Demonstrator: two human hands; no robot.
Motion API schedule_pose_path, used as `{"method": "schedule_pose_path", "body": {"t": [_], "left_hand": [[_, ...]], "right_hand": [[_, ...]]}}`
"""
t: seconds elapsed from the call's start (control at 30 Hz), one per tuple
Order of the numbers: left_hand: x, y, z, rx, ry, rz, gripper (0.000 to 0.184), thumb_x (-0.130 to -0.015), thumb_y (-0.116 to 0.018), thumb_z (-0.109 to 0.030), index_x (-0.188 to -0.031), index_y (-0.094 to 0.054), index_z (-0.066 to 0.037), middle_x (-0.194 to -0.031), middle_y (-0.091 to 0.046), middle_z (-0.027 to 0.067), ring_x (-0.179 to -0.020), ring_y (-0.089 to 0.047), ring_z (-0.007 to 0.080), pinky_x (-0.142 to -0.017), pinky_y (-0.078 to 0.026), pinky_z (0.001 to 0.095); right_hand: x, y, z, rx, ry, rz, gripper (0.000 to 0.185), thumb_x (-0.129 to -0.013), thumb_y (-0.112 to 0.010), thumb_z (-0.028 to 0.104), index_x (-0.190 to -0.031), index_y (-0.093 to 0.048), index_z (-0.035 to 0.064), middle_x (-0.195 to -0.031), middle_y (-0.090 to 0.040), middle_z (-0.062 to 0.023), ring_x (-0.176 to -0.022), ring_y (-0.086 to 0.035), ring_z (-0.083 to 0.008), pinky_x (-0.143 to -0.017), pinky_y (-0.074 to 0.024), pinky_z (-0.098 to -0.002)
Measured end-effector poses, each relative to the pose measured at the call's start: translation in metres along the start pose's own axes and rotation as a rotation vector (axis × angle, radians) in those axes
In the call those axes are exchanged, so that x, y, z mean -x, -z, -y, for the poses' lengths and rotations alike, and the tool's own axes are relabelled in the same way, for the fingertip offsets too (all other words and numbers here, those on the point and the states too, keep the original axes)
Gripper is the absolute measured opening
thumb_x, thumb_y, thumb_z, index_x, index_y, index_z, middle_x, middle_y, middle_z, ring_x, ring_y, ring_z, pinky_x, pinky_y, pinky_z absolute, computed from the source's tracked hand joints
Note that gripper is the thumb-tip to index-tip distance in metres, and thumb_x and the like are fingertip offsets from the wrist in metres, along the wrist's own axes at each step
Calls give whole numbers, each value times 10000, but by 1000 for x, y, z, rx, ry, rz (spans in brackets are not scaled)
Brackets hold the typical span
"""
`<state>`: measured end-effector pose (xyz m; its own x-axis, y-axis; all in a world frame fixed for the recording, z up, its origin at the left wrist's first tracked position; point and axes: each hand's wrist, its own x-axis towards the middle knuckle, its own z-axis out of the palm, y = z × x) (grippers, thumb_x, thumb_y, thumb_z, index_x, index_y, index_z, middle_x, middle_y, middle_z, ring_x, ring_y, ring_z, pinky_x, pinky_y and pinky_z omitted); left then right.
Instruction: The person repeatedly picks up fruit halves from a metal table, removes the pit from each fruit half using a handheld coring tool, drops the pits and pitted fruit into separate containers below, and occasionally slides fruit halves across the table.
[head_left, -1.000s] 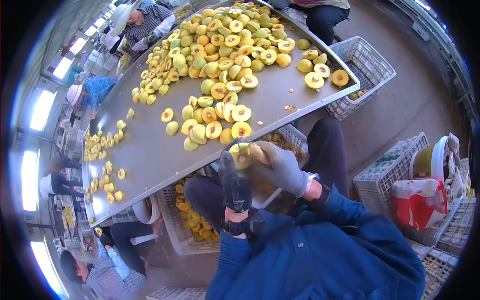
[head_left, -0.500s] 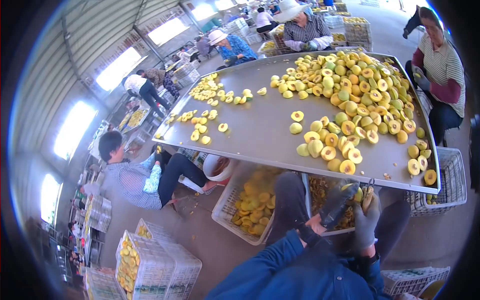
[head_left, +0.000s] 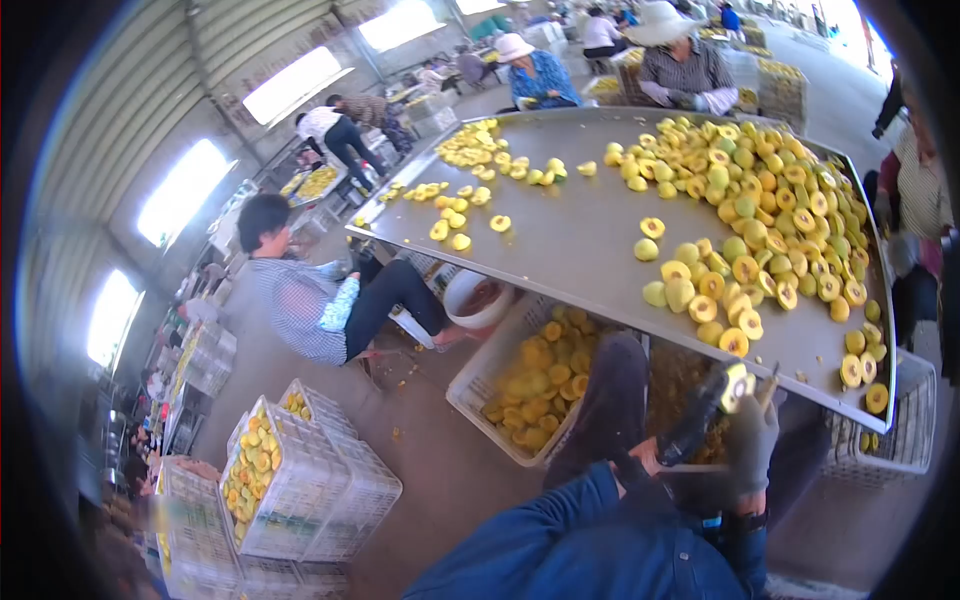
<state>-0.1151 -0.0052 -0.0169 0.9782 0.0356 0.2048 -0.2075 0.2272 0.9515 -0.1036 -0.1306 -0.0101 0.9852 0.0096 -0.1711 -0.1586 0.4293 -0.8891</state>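
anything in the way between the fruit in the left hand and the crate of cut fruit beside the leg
Yes: the person's left leg stands between the fruit in the left hand and the crate, its knee covering part of the crate's side from this view.

tool (head_left: pixel 767 391): mostly hidden, kind unclear | right-side person (head_left: pixel 920 185): edge-cropped | blue shirt (head_left: pixel 600 550): cut off at bottom

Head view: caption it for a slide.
Left hand holding cut fruit, right hand gripping a small tool, beside a table bearing more fruit.
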Motion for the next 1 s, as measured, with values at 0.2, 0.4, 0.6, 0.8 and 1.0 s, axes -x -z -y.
{"method": "schedule_pose_path", "body": {"t": [0.2,0.4,0.6,0.8,1.0], "left_hand": [[0,22,-17,96,94,-75,415,-1008,-423,-301,-1294,-485,-8,-1141,-604,131,-1006,-605,208,-884,-505,311],[-7,32,-23,130,130,-158,514,-1023,-363,-417,-1327,-459,-14,-1127,-610,147,-976,-616,219,-860,-518,325],[-28,11,-38,-33,80,-252,547,-1049,-272,-447,-1309,-453,-1,-1142,-601,157,-985,-611,220,-877,-511,338],[-42,10,-19,-25,64,-311,557,-1048,-262,-447,-1247,-489,20,-1101,-618,175,-971,-621,248,-875,-515,361],[-47,5,-21,-153,53,-331,564,-1038,-302,-454,-1224,-528,28,-1102,-623,166,-972,-623,246,-875,-515,360]], "right_hand": [[0,-28,11,465,236,66,314,-875,-664,185,-1098,-583,-20,-953,-655,-130,-862,-604,-177,-749,-478,-326],[25,-36,20,933,483,112,293,-853,-699,298,-899,-544,53,-657,-605,-194,-634,-629,-395,-550,-481,-462],[13,-37,5,1060,476,120,260,-860,-666,273,-884,-508,68,-591,-591,-174,-563,-624,-377,-501,-483,-466],[4,-32,0,1090,385,134,242,-863,-638,252,-881,-502,53,-580,-591,-175,-552,-622,-385,-499,-484,-480],[-1,-27,3,980,272,198,292,-813,-675,215,-944,-488,33,-647,-609,-185,-640,-630,-400,-561,-490,-492]]}}
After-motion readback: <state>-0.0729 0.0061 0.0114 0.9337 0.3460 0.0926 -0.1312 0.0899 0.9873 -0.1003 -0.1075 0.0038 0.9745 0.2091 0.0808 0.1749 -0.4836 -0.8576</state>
